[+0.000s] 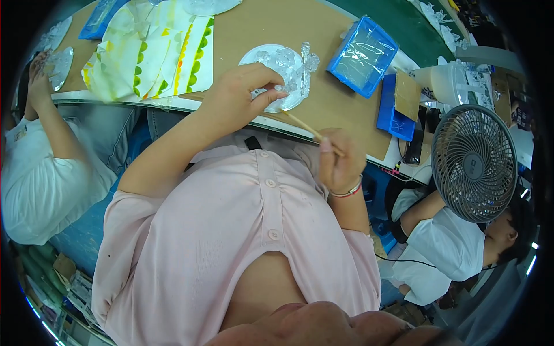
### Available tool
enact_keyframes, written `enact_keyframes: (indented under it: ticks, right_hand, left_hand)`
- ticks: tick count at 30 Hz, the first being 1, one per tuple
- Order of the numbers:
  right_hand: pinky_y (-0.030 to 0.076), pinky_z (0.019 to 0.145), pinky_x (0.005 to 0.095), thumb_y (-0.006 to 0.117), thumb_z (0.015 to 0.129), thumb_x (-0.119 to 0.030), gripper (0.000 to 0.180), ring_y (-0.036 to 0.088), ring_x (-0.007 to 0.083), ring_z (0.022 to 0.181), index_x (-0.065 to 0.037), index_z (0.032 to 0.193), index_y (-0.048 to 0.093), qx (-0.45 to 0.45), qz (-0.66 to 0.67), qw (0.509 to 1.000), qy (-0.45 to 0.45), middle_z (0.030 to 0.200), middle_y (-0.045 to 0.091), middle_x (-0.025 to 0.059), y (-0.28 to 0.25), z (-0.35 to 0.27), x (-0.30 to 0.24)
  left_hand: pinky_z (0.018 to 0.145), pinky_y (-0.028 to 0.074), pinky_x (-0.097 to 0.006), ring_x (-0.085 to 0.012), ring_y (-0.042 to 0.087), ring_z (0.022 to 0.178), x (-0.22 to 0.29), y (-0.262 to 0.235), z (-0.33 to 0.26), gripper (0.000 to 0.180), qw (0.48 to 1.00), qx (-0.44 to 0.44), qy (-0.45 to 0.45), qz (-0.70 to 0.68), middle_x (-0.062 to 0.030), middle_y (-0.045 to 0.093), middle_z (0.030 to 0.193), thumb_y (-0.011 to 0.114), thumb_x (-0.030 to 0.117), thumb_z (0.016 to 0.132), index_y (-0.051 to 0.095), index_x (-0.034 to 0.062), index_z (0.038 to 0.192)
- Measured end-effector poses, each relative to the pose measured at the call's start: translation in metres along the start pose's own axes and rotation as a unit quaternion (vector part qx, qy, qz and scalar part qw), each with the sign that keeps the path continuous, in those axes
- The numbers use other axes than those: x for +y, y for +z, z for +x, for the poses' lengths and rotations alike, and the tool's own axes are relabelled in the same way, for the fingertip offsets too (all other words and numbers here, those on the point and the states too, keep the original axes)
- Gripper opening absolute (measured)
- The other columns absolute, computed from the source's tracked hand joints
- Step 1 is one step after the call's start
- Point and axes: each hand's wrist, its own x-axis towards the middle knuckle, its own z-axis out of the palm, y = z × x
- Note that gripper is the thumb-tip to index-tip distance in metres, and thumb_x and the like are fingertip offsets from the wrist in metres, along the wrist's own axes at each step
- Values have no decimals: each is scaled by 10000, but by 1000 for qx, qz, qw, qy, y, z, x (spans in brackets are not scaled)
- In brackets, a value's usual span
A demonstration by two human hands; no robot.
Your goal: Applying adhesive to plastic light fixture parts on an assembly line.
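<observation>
One stick (303,125), right hand (340,160); left hand (235,95) over plate (249,56).

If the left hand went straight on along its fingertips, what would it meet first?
Probably the clear pieces along the right edge of the white plate, though the left hand might pass above them; depth is unclear.

- Light falls fairly bright and even across the table (306,26), with a cool blue-green cast.
- Small glints sit on the clear pieces (284,56); white glare streaks the clear plastic in the blue box (349,82).
- Bright light strips (49,330) glow at the lower left rim, others at the right rim.
- The right hand (341,155) is softened by blur; the left hand (239,95) looks crisper.
- The table's near edge bows, and black closes off the dim corners.
</observation>
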Motion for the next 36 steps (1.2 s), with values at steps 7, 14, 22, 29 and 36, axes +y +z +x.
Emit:
enact_keyframes:
  ticks: [7, 14, 22, 29, 36]
  right_hand:
    - [436, 539, 268, 527, 901, -56, 53, 552, 160, 546, -11, 876, 542, 86, -80, 987, 111, 715, 641, 102, -12, 2, 26]
    - [422, 534, 249, 546, 893, -57, 48, 545, 158, 544, -9, 898, 545, 83, -34, 993, 75, 726, 646, 109, -11, -3, 12]
    - [416, 475, 230, 535, 923, -130, 141, 488, 143, 529, -26, 970, 453, 283, 205, 925, 148, 749, 572, 150, -39, -23, 6]
    - [429, 460, 235, 523, 943, -180, 188, 496, 160, 502, -23, 967, 421, 361, 148, 915, 100, 671, 552, 164, -47, -15, -11]
    - [405, 451, 210, 470, 972, -239, 219, 474, 149, 511, -26, 969, 420, 422, 86, 892, 140, 739, 532, 152, -66, -39, -15]
  left_hand:
    - [651, 477, -347, -249, 615, 740, 3, 2, 3, 138, 999, 46, 28, -4, -77, 632, 780, 685, 160, 808, 634, 60, 890]
    - [699, 484, -344, -279, 618, 799, 1, -6, 7, 141, 998, 0, 46, 37, -91, 653, 850, 705, 122, 776, 654, 60, 891]
    - [721, 457, -428, -318, 575, 801, -9, -10, 45, 117, 987, 47, 146, 45, -97, 621, 799, 697, 121, 743, 634, 77, 831]
    - [700, 464, -461, -361, 588, 825, -42, -16, 193, 65, 975, 179, 118, 58, -145, 628, 799, 640, 150, 778, 644, 86, 782]
    - [738, 512, -444, -330, 645, 853, -123, 17, 294, 137, 959, 226, -28, 170, -172, 665, 897, 536, 122, 802, 638, 67, 873]
